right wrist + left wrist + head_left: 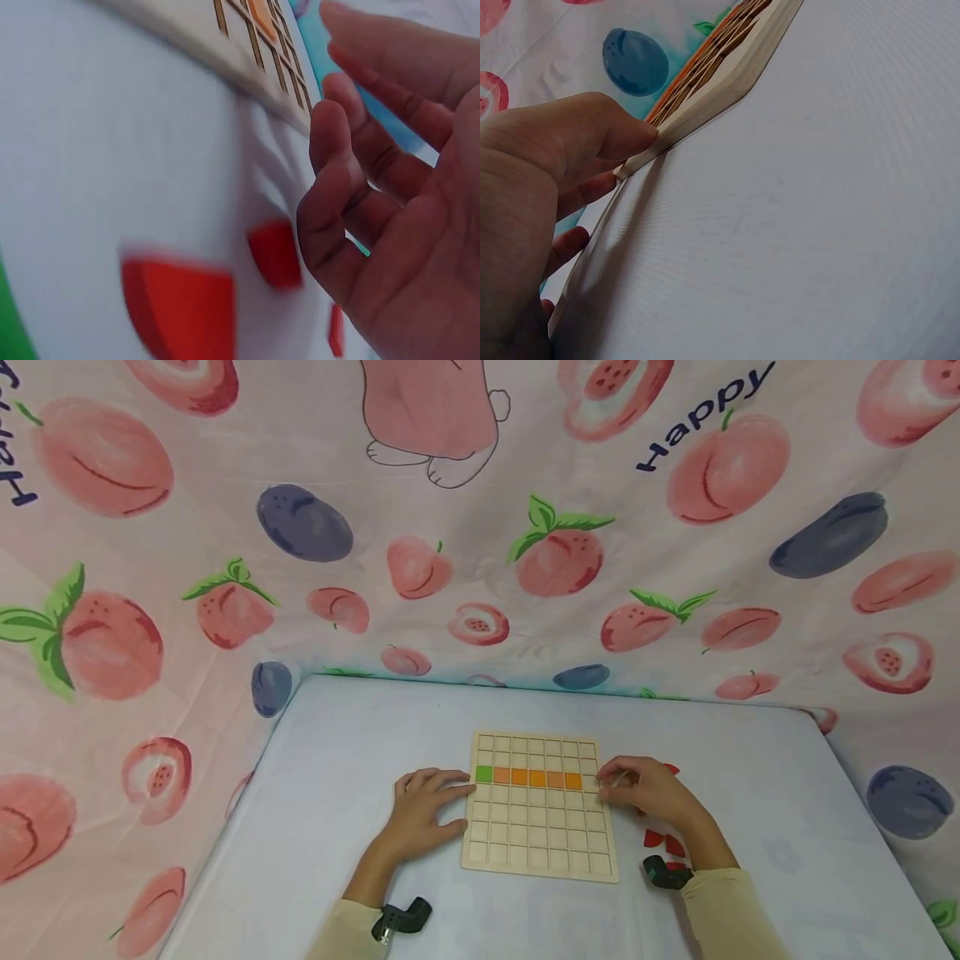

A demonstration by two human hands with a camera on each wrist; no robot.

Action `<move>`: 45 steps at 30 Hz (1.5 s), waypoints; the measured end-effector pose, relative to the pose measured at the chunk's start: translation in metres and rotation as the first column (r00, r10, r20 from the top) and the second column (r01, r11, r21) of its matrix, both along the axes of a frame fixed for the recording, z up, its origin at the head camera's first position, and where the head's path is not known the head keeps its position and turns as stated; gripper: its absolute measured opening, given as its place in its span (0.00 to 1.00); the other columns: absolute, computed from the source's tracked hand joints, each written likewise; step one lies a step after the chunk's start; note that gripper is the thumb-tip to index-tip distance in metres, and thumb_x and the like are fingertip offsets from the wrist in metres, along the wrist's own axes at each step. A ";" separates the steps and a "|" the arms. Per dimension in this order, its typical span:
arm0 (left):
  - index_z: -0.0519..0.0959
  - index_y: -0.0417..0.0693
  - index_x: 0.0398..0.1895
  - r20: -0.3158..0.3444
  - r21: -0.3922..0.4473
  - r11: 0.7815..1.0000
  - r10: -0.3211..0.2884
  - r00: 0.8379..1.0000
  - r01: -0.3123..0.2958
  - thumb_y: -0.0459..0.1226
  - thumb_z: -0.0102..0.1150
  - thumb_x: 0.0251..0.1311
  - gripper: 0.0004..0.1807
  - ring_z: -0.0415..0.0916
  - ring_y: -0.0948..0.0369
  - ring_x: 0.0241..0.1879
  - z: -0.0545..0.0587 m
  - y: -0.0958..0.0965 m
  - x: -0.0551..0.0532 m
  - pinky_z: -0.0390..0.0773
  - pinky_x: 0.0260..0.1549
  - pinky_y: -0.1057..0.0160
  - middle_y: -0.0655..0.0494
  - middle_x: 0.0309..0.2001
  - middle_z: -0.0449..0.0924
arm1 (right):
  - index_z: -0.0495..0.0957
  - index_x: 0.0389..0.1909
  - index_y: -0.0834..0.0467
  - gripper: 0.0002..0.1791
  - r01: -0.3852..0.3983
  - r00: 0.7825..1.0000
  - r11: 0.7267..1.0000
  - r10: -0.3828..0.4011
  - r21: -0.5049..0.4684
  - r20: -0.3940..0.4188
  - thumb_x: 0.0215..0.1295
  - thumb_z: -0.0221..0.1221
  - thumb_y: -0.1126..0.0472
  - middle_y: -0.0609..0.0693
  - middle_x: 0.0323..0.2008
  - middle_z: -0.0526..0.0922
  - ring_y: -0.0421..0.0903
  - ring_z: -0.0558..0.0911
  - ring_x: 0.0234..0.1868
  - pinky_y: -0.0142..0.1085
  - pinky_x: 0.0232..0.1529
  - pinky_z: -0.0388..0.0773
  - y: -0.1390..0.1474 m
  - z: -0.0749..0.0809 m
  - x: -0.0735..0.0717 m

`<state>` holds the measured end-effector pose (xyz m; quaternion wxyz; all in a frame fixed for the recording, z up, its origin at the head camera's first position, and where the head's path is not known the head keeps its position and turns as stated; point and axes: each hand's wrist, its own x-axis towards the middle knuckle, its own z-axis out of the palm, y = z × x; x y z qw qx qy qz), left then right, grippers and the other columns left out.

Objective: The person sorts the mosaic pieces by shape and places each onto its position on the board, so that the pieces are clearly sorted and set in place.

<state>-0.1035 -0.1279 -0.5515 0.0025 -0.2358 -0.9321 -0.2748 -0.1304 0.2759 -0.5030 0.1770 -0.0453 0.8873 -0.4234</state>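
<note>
A pale wooden grid board [536, 835] lies on the table. One row across it carries a green tile [483, 774] at the left, then several orange tiles [537, 778]; the cell at the right end is bare. My left hand [426, 814] rests along the board's left edge, fingers fairly straight, thumb [634, 133] touching the rim. At the right edge, beside the tile row, is my right hand [651, 789]. Its thumb and index tips are close together, the other fingers loosely bent. No piece shows between those fingertips.
Several red pieces [675, 846] lie on the white tabletop [360, 727] beside and partly under the right forearm. Part of a green thing [11, 322] shows at the right wrist view's left edge. A fruit-printed cloth [450, 510] hangs behind the table and at both sides.
</note>
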 end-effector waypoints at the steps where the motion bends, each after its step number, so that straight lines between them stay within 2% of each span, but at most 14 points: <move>1: 0.80 0.65 0.65 -0.001 0.000 1.000 0.000 1.000 0.000 0.50 0.66 0.58 0.28 0.63 0.55 0.67 0.000 0.000 0.000 0.51 0.65 0.38 0.65 0.68 0.74 | 0.85 0.44 0.52 0.15 -0.009 1.000 1.000 0.009 0.009 -0.003 0.59 0.72 0.53 0.51 0.36 0.82 0.48 0.77 0.33 0.38 0.26 0.78 0.004 0.002 0.002; 6: 0.80 0.65 0.65 -0.006 -0.002 1.000 0.002 1.000 -0.002 0.50 0.66 0.57 0.28 0.63 0.55 0.67 0.000 0.001 0.000 0.51 0.65 0.38 0.65 0.68 0.75 | 0.85 0.44 0.51 0.13 -0.029 0.999 0.995 0.031 0.094 -0.022 0.60 0.71 0.54 0.48 0.35 0.84 0.47 0.81 0.34 0.38 0.37 0.80 0.023 0.012 0.012; 12: 0.81 0.65 0.64 -0.016 -0.004 1.000 0.004 1.000 -0.005 0.49 0.66 0.57 0.28 0.64 0.54 0.67 0.000 0.001 0.000 0.52 0.65 0.38 0.64 0.68 0.75 | 0.87 0.41 0.44 0.13 -0.040 0.999 0.976 0.042 0.212 -0.006 0.54 0.75 0.50 0.44 0.41 0.84 0.47 0.77 0.46 0.44 0.47 0.77 0.041 0.017 0.025; 18: 0.81 0.64 0.63 -0.030 0.003 1.000 0.006 1.000 -0.006 0.48 0.68 0.56 0.28 0.64 0.54 0.67 -0.001 0.001 0.001 0.52 0.64 0.38 0.64 0.67 0.75 | 0.88 0.39 0.39 0.15 -0.139 0.989 0.952 0.149 0.272 -0.018 0.50 0.78 0.50 0.44 0.48 0.81 0.51 0.75 0.56 0.53 0.54 0.76 0.053 0.014 0.033; 20: 0.81 0.64 0.63 -0.033 0.002 1.000 0.008 0.999 -0.008 0.48 0.68 0.56 0.28 0.64 0.55 0.67 0.000 0.001 0.001 0.52 0.64 0.38 0.64 0.67 0.76 | 0.88 0.37 0.37 0.14 -0.159 0.985 0.946 0.170 0.283 -0.014 0.48 0.78 0.50 0.46 0.51 0.79 0.53 0.71 0.58 0.53 0.54 0.76 0.054 0.012 0.036; 22: 0.81 0.64 0.63 -0.029 0.000 1.000 0.009 1.000 -0.009 0.48 0.68 0.55 0.28 0.64 0.55 0.67 0.000 0.001 0.001 0.52 0.64 0.38 0.64 0.67 0.76 | 0.87 0.35 0.33 0.14 -0.176 0.983 0.938 0.186 0.299 -0.004 0.46 0.79 0.49 0.48 0.56 0.77 0.56 0.67 0.62 0.61 0.56 0.73 0.055 0.010 0.040; 26: 0.81 0.65 0.64 -0.004 -0.006 1.000 0.010 1.000 -0.010 0.49 0.67 0.57 0.28 0.64 0.54 0.67 0.002 0.002 0.001 0.51 0.65 0.38 0.64 0.68 0.75 | 0.85 0.33 0.26 0.18 -0.201 0.977 0.918 0.213 0.341 0.002 0.41 0.80 0.45 0.50 0.68 0.70 0.62 0.57 0.70 0.74 0.58 0.60 0.052 0.007 0.046; 29: 0.81 0.65 0.64 -0.006 -0.006 1.000 0.014 1.000 -0.014 0.49 0.66 0.57 0.28 0.64 0.54 0.67 0.003 0.002 0.002 0.52 0.65 0.38 0.64 0.68 0.75 | 0.83 0.33 0.24 0.21 -0.209 0.973 0.909 0.231 0.362 -0.020 0.38 0.81 0.45 0.51 0.73 0.64 0.65 0.53 0.72 0.75 0.56 0.55 0.050 0.005 0.050; 32: 0.81 0.65 0.63 -0.026 -0.004 1.000 0.019 0.999 -0.019 0.49 0.67 0.56 0.28 0.64 0.55 0.67 0.002 0.003 0.002 0.52 0.64 0.38 0.64 0.67 0.76 | 0.82 0.32 0.23 0.20 -0.193 0.974 0.905 0.224 0.378 -0.039 0.41 0.80 0.47 0.49 0.73 0.64 0.64 0.52 0.72 0.73 0.56 0.56 0.049 0.003 0.052; 35: 0.82 0.64 0.62 -0.044 -0.004 1.000 0.020 0.999 -0.021 0.49 0.67 0.55 0.28 0.64 0.55 0.67 0.001 0.003 0.002 0.53 0.64 0.38 0.65 0.67 0.76 | 0.82 0.31 0.24 0.15 -0.168 0.976 0.914 0.207 0.370 -0.068 0.49 0.77 0.48 0.49 0.72 0.66 0.64 0.54 0.72 0.73 0.56 0.56 0.049 0.001 0.051; 38: 0.81 0.65 0.63 -0.035 -0.007 1.000 0.021 0.999 -0.021 0.49 0.67 0.55 0.28 0.64 0.56 0.67 0.001 0.002 0.002 0.52 0.64 0.38 0.65 0.67 0.76 | 0.82 0.33 0.25 0.13 -0.139 0.977 0.927 0.186 0.347 -0.106 0.55 0.74 0.49 0.50 0.70 0.68 0.63 0.55 0.71 0.72 0.56 0.56 0.050 -0.002 0.050; 45: 0.80 0.65 0.64 -0.001 -0.006 1.000 0.009 1.000 -0.009 0.50 0.66 0.57 0.28 0.64 0.55 0.68 0.002 0.002 0.001 0.52 0.65 0.38 0.64 0.68 0.75 | 0.82 0.34 0.24 0.17 -0.109 0.975 0.922 0.173 0.371 -0.143 0.46 0.78 0.44 0.49 0.68 0.70 0.62 0.58 0.69 0.71 0.53 0.60 0.051 -0.007 0.045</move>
